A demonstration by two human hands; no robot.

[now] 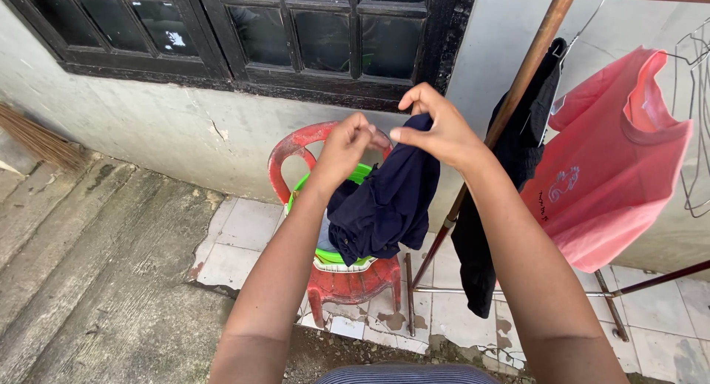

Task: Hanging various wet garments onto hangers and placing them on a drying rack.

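A dark navy garment (384, 203) hangs from both my hands above a green basket (342, 257) of laundry. My left hand (346, 147) pinches its top edge on the left. My right hand (438, 129) grips the same edge on the right, fingers curled over the cloth. The basket sits on a small red plastic chair (347, 284) against the wall.
A metal drying rack (518, 95) stands to the right, with a black garment (510, 177) and a pink t-shirt (617, 169) on hangers. A dark window frame (296, 36) runs along the wall. A broom (37, 140) lies at far left. Cracked tiles and concrete cover the ground.
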